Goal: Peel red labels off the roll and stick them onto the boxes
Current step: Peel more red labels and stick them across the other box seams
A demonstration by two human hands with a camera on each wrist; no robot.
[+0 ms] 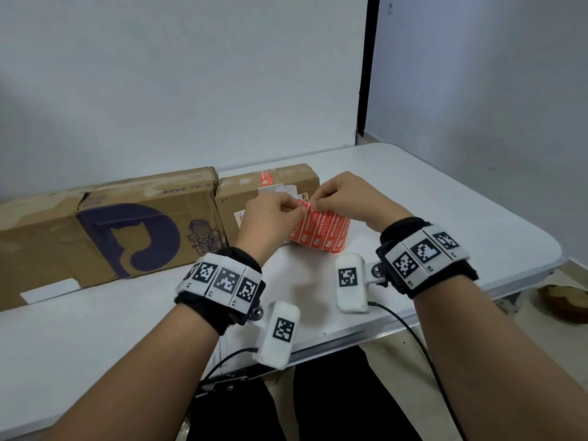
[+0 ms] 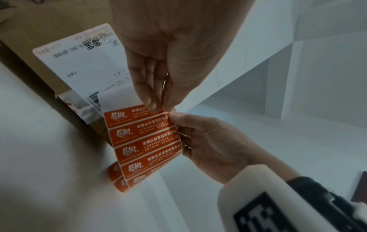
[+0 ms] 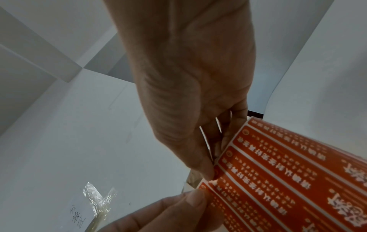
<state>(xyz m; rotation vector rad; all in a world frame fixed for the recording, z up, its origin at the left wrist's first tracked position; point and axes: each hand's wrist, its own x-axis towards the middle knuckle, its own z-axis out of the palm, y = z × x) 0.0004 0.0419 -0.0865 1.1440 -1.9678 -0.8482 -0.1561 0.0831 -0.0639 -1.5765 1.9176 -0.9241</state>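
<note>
A strip of red labels (image 1: 321, 232) rises from its roll on the white table (image 1: 445, 202), in front of the small cardboard box (image 1: 241, 198). My left hand (image 1: 299, 209) pinches the strip's top end from the left, and my right hand (image 1: 313, 203) pinches its top right corner. In the left wrist view my left hand (image 2: 158, 109) grips the top label of the strip (image 2: 145, 141), with my right hand's thumb (image 2: 176, 117) against the edge. The right wrist view shows my right hand (image 3: 210, 174) at the strip's (image 3: 288, 172) corner. One red label (image 1: 265, 178) is stuck on the small box.
A large cardboard box (image 1: 127, 224) with a purple logo lies left of the small one, along the wall. A white paper slip (image 1: 51, 289) lies before it. The small box carries a white shipping label (image 2: 89, 62). Clear tape (image 3: 99, 199) is stuck on the table.
</note>
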